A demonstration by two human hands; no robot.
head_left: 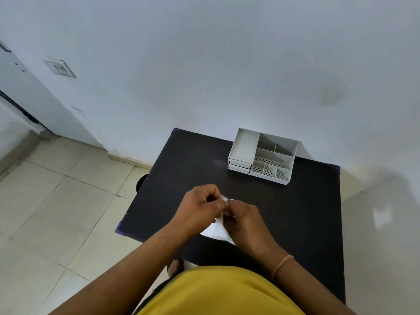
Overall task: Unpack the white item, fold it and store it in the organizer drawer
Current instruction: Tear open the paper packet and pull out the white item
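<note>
A small white item (pixel 217 229), thin and partly in a clear wrapper, is held above the black table (pixel 181 169) near its front edge. My left hand (pixel 196 209) pinches its upper end from the left. My right hand (pixel 244 222) grips it from the right, fingers closed on the same upper end. Most of the item is hidden between the two hands; only a lower flap and a small top corner show. The white organizer (pixel 262 153) stands at the table's back right, with open compartments on top and two shut drawers (pixel 239 165) at its front left.
The table stands against a pale wall (pixel 227 64). A tiled floor (pixel 56 212) lies to the left. A dark round object (pixel 141 181) peeks out at the table's left edge. A foot in a sandal (pixel 173 266) shows below the table's front edge.
</note>
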